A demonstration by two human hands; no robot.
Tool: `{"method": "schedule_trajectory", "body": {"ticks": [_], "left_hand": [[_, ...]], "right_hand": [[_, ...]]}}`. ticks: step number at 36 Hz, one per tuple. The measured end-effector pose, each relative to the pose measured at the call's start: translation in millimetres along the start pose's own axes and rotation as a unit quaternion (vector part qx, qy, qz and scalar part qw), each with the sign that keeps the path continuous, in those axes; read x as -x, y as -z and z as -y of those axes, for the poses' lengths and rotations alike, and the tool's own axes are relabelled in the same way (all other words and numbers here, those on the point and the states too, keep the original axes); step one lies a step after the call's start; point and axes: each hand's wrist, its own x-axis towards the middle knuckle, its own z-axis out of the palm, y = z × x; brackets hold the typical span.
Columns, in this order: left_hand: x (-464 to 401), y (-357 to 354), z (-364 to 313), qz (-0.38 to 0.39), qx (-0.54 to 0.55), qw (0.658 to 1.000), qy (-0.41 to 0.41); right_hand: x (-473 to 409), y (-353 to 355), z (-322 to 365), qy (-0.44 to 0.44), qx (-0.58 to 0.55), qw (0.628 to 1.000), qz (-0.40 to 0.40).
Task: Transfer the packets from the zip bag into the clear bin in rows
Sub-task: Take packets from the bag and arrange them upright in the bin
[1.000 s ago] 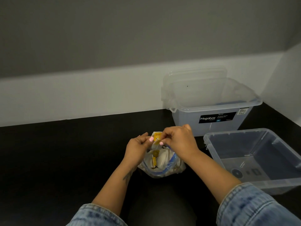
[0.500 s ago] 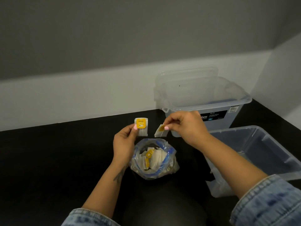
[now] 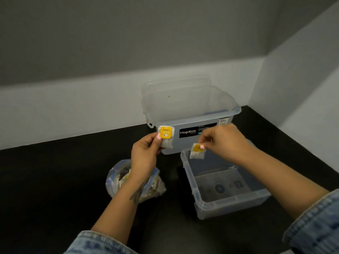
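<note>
Both hands have lifted away from the zip bag (image 3: 134,180) and spread apart since half a second ago, the right one swinging toward the clear bin (image 3: 229,200) at lower right of centre.

Behind, at centre frame, stands a larger lidded box (image 3: 192,109) with a Megabox label, on the black desk (image 3: 45,180). The clear bin looks empty of packets, so the first row is not yet begun. The zip bag slumps open at lower centre-left, partly hidden by the left forearm, with more packets inside.

The left hand (image 3: 146,153) pinches one packet (image 3: 165,137) by its lower edge between thumb and fingers, yellow label facing up. The right hand (image 3: 225,142) pinches a second packet (image 3: 197,151) at its yellow tag, hanging over the bin's far left corner.

These packets look light, thin and limp; they will likely flop and drift, so a corner or tag pinch suits carrying, and laying each flat should keep rows straight.
</note>
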Motion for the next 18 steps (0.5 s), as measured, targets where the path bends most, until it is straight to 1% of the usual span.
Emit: {"method": "schedule_trajectory", "body": {"ticks": [4,8,12,14,18], "left_hand": [[5,-19,4,0.001,-0.003,1.0,-0.004],[12,-31,11,-0.004,-0.009,1.0,0.002],[19,-37,14,-0.018,0.009,1.0,0.018],[22,-40,16,-0.03,0.001,0.999,0.018],[28,-43,21,-0.047,-0.012,0.999,0.024]], "right_hand": [[4,-17,-16,0.02,0.05,0.996,0.066],[3,-39,-26,0.05,0.062,0.989,0.124],[0,-61,-31,0.087,0.103,0.979,0.151],[-3,-72,-34,0.103,0.129,0.973,0.161],[-8,-86,-38,0.141,0.174,0.961,0.16]]}}
